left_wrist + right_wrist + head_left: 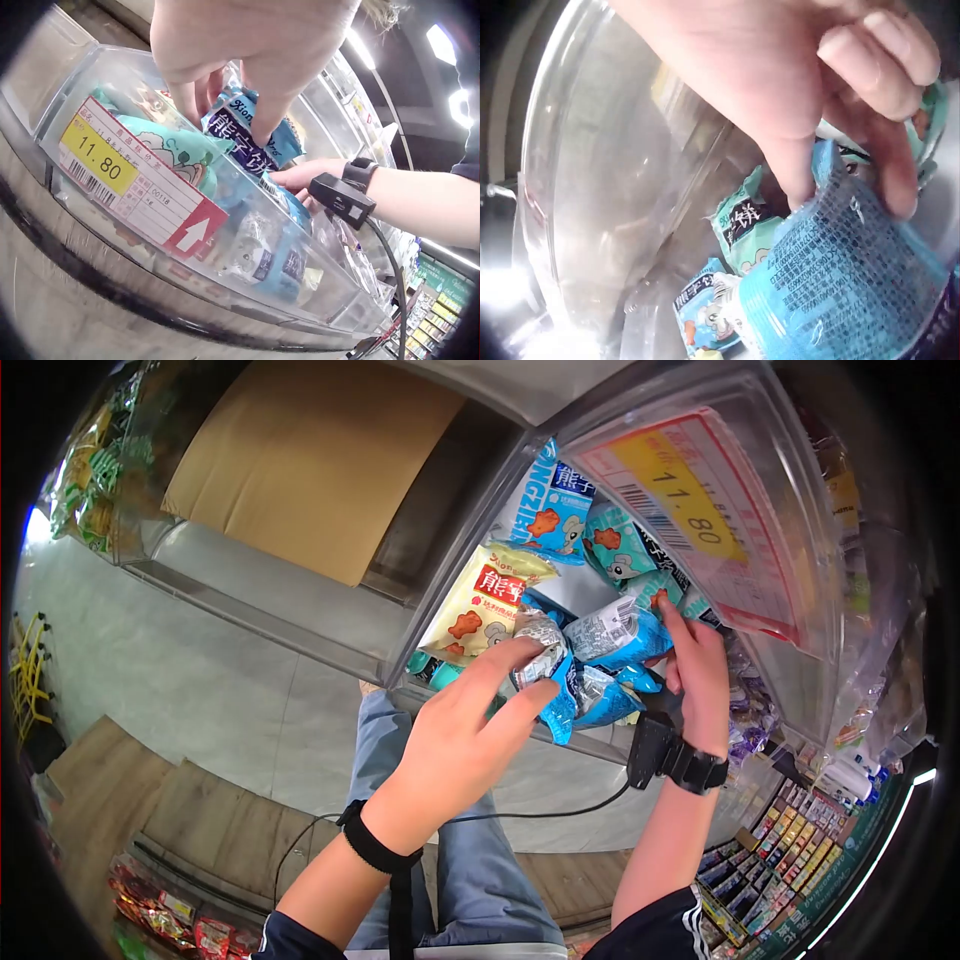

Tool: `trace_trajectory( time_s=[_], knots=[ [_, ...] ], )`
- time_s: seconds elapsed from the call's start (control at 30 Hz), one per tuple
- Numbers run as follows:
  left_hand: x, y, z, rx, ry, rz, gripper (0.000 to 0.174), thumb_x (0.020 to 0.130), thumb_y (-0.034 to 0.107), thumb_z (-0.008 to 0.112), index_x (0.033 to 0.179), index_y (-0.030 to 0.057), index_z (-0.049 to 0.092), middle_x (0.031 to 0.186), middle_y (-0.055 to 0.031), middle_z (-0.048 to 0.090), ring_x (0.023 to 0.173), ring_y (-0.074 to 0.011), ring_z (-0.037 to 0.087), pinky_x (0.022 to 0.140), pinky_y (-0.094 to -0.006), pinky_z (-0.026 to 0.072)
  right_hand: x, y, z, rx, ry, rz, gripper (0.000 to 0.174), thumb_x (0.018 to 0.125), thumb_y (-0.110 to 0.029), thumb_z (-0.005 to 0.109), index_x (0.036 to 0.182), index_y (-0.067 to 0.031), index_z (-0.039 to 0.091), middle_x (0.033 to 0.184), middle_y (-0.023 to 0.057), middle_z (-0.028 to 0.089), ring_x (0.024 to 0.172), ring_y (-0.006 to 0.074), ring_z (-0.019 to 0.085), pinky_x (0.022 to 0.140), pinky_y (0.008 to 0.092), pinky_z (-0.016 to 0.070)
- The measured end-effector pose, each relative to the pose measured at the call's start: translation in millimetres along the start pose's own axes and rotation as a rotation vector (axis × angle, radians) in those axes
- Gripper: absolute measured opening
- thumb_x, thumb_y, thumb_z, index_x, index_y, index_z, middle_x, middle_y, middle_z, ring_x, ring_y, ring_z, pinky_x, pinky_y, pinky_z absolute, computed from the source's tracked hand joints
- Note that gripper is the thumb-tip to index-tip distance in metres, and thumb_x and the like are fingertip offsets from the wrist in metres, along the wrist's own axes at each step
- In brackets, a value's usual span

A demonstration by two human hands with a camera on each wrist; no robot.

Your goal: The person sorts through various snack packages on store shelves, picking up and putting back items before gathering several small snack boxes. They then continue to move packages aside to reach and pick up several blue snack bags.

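My left hand (455,745) pinches a blue snack packet (244,127) between thumb and fingers over the clear bin. Beside it, my right hand (700,670) grips another blue packet (847,262) by its edge, thumb on one side and a finger on the other. A yellow packet (478,600) lies to the left in the bin, a blue one (545,515) stands at the back, and a teal one (620,545) is beside that. In the left wrist view a teal packet (161,146) shows behind the bin's clear wall.
A price label (695,510) reading 11.80 is fixed to the bin's clear panel. Brown cardboard (310,460) lies in the neighbouring compartment. A cable (540,817) hangs between the wrists. Shelves of small goods (790,840) stand at the lower right.
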State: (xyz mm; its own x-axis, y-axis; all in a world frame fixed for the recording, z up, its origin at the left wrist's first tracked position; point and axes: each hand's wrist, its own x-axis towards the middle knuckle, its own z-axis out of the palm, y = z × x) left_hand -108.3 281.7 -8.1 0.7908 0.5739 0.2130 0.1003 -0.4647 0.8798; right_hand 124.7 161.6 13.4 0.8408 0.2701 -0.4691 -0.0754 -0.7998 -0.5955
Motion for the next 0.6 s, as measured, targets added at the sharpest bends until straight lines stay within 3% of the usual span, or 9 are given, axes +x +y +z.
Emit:
trace_trajectory(
  time_s=[0.2, 0.3, 0.4, 0.47, 0.6],
  knots=[
    [3, 2, 0, 0.005, 0.002, 0.020, 0.036, 0.068, -0.002, 0.066, 0.101, 0.0088, 0.059, 0.114, -0.0121, 0.056, 0.097, -0.0283, 0.061, 0.076, -0.0350, 0.0529, 65, 59, 11, -0.161, 0.237, -0.693, 0.037, 0.085, -0.033, 0.067, 0.096, 0.0018, 0.066, 0.074, 0.0007, 0.065, 0.046, 0.0042, 0.045, 0.042, 0.0237, 0.0333],
    [1, 1, -1, 0.000, -0.015, 0.013, 0.037, 0.068, -0.002, 0.067, 0.102, 0.0091, 0.058, 0.114, -0.0120, 0.054, 0.095, -0.0283, 0.061, 0.075, -0.0351, 0.0527, 62, 62, 9, -0.298, 0.282, -0.619, 0.036, 0.085, -0.032, 0.067, 0.098, 0.0023, 0.066, 0.076, 0.0025, 0.067, 0.050, 0.0058, 0.049, 0.045, 0.0237, 0.0363],
    [2, 0, -3, 0.000, -0.028, 0.020, 0.037, 0.069, -0.001, 0.068, 0.102, 0.0092, 0.058, 0.115, -0.0121, 0.054, 0.094, -0.0283, 0.061, 0.074, -0.0353, 0.0526, 29, 35, 5, -0.397, 0.259, -0.326, 0.034, 0.086, -0.029, 0.066, 0.098, 0.0024, 0.067, 0.078, 0.0037, 0.066, 0.052, 0.0066, 0.051, 0.045, 0.0236, 0.0373],
    [1, 0, -3, -0.003, -0.032, 0.023, 0.037, 0.068, -0.001, 0.068, 0.103, 0.0091, 0.058, 0.115, -0.0122, 0.053, 0.094, -0.0286, 0.061, 0.074, -0.0353, 0.0526, 11, 15, 13, -0.219, 0.247, -0.145, 0.031, 0.087, -0.027, 0.065, 0.096, 0.0026, 0.066, 0.077, 0.0042, 0.066, 0.053, 0.0067, 0.051, 0.045, 0.0234, 0.0372],
    [1, -2, -4, -0.010, -0.031, 0.022, 0.038, 0.068, -0.002, 0.069, 0.103, 0.0086, 0.059, 0.116, -0.0129, 0.053, 0.096, -0.0299, 0.060, 0.076, -0.0357, 0.0525, 7, 38, 13, -0.168, 0.308, -0.396, 0.028, 0.089, -0.023, 0.062, 0.098, 0.0032, 0.065, 0.078, 0.0047, 0.066, 0.053, 0.0066, 0.050, 0.045, 0.0237, 0.0377]
  ],
)
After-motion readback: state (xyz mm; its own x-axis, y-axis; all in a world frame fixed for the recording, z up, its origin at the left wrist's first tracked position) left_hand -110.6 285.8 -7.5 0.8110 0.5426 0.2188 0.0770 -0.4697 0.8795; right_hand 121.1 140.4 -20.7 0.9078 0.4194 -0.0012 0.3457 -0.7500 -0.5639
